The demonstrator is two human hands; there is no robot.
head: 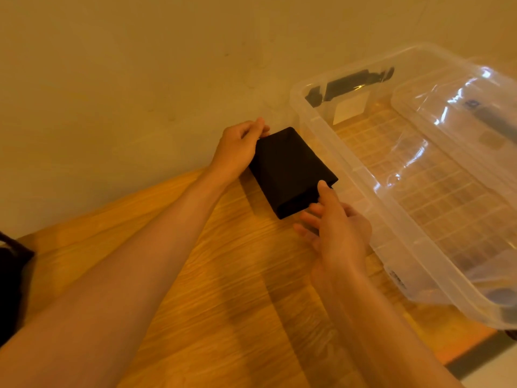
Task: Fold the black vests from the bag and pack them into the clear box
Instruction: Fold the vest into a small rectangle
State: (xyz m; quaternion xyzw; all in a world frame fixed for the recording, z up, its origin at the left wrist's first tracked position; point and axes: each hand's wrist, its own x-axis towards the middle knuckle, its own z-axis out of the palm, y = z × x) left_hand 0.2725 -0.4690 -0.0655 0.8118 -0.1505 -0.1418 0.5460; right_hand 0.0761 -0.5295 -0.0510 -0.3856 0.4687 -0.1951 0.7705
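Folded black vest (291, 172) held in both hands, just left of the clear box (372, 191)
Left hand (237, 152) pinches its far corner; right hand (335, 233) grips its near end, thumb on top; box open on the wooden table (223, 303); dark bag (11, 281) well left of the box

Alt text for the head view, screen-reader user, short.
Two hands hold a folded black vest at a wooden table: the left hand pinches its far corner, the right hand its near end. A clear box stands open just right of it, crumpled clear plastic inside.
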